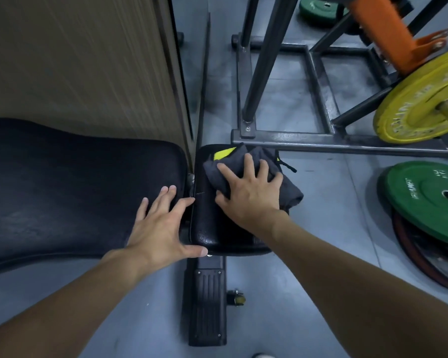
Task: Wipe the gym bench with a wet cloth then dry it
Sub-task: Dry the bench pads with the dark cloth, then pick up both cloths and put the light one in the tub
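A black padded gym bench lies across the view: a long back pad (70,187) at left and a smaller seat pad (210,228) at centre. A dark grey cloth (230,161) with a yellow-green patch sits bunched on the seat pad's far right part. My right hand (251,192) presses flat on the cloth, fingers spread over it. My left hand (163,228) rests flat with fingers apart on the near right end of the back pad, thumb reaching the gap between the pads. It holds nothing.
The bench's black foot (207,301) runs toward me on the grey floor. A wooden panel (83,65) stands behind the back pad. A steel rack frame (321,138) with a yellow plate (414,109) is at right. Green plates (429,202) lie on the floor.
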`<state>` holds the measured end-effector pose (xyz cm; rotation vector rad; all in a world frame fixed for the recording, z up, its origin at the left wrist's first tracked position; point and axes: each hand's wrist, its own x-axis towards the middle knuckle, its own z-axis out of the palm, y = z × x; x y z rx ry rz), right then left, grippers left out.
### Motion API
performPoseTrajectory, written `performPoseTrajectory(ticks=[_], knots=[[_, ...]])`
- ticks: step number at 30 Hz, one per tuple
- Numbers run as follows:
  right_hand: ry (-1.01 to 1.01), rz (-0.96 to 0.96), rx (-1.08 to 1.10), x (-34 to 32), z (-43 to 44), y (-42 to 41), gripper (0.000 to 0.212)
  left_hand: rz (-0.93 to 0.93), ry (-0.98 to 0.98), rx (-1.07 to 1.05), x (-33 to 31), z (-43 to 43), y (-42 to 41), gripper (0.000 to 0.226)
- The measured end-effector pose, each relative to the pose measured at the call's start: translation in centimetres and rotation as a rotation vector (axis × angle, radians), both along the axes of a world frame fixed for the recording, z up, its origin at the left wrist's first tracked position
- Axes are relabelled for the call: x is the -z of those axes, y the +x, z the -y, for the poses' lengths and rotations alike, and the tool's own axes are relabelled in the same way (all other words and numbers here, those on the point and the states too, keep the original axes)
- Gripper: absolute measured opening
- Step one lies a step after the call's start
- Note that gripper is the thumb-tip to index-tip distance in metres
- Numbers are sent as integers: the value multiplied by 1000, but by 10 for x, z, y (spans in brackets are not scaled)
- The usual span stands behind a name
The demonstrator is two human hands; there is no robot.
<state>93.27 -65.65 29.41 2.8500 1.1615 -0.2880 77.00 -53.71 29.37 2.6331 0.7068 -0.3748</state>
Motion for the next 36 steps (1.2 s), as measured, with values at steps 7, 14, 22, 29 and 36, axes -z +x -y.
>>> performPoseTrajectory(ticks=[7, 14, 22, 29, 36], knots=[[43, 34, -158, -16, 15, -38, 68, 98, -93, -115, -30, -37, -15, 68], [275, -32, 11, -13, -88, -22, 70, -110, 81, -101, -22, -81, -70, 78], [-56, 20, -187, -4, -104, -78, 71, -31, -87, -114, -25, -99, -81, 85], [-19, -207, -246, -24, -80, -161, 70, 254, -412, -468, -29, -93, -105, 68], [695, -1204, 401, -92, -178, -232, 44, 567, -789, -1082, -54, -142, -187, 16]])
